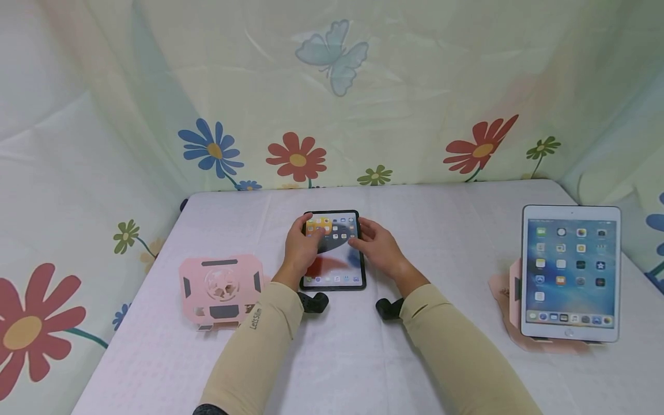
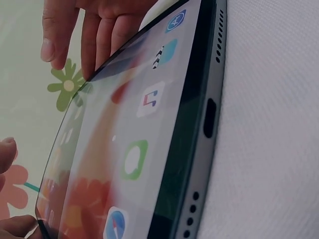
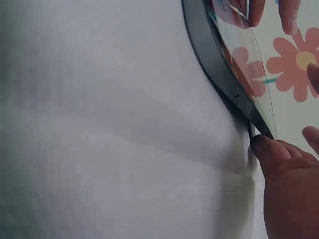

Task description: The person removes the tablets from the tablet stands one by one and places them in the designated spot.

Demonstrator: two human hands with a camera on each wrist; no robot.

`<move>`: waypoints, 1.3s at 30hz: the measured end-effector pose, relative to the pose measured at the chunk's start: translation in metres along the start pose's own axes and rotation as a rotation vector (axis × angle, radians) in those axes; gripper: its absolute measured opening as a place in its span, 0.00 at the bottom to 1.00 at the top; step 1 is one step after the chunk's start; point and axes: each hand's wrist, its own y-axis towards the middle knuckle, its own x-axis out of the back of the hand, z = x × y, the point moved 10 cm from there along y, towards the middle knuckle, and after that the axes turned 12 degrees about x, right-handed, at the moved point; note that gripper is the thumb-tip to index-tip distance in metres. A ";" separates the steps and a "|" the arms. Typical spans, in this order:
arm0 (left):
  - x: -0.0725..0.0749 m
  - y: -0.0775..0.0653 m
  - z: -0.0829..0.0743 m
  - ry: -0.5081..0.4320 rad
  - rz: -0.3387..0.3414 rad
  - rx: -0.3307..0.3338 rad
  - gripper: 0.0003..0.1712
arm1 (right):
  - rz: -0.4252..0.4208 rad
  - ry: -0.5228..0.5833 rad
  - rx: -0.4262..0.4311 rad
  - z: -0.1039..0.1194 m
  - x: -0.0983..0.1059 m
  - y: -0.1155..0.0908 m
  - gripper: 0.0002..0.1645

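A tablet with a dark rim and lit screen (image 1: 334, 262) is at the middle of the white-covered table, showing app icons. My left hand (image 1: 302, 249) holds its left edge, the thumb over the upper screen. At the right edge, my right hand (image 1: 383, 248) grips with its fingers, its thumb over the screen. The left wrist view shows the tablet (image 2: 114, 134) from its port end, low against the cloth. Fingers of the right hand (image 3: 289, 174) meet the tablet's rim (image 3: 212, 55) in the right wrist view. Their undersides are hidden.
A pink tablet stand (image 1: 189, 288) is on the left. To the right, a white tablet (image 1: 570, 262) with a lit screen leans on another pink stand (image 1: 513, 294). Black wrist mounts (image 1: 314, 303) stick out below the hands. A flowered curtain (image 1: 404, 115) hangs behind.
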 end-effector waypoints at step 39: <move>0.004 0.001 0.006 -0.042 -0.027 0.048 0.30 | 0.048 -0.051 0.008 0.002 -0.008 0.002 0.45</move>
